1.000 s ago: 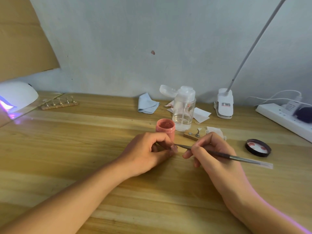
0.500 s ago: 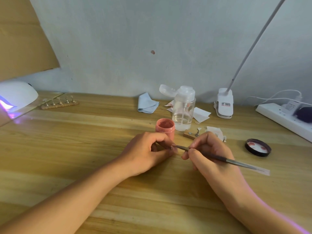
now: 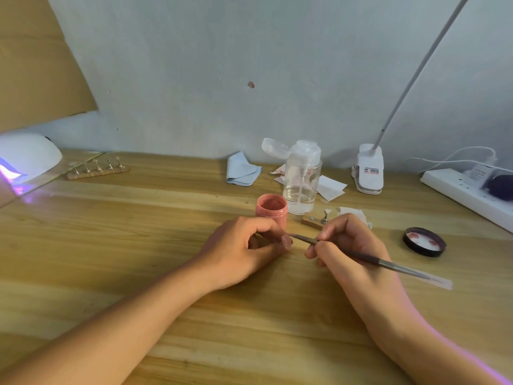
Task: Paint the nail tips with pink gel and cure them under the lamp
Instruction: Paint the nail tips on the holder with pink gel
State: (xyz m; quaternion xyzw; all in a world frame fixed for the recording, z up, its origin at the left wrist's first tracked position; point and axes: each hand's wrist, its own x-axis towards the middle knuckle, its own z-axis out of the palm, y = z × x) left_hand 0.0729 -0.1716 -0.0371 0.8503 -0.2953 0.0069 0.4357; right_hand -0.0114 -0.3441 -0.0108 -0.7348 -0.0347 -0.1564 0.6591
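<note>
Now my left hand [image 3: 244, 251] pinches a pink nail tip [image 3: 286, 242] just before the gel jar [image 3: 271, 208]; my right hand [image 3: 349, 245] grips the brush [image 3: 361, 255], bristles at its edge. Mid-coat, I judge: next needs steady, even strokes.

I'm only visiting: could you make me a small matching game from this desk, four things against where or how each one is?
Things:
1 pink gel jar
2 black lid
3 curing lamp
4 brush

States:
A gripped by the right hand
B far left, glowing purple
C open, just behind the left hand, which pinches a nail tip
D lying inner side up on the table, right of both hands

Pairs: 1-C, 2-D, 3-B, 4-A
</note>
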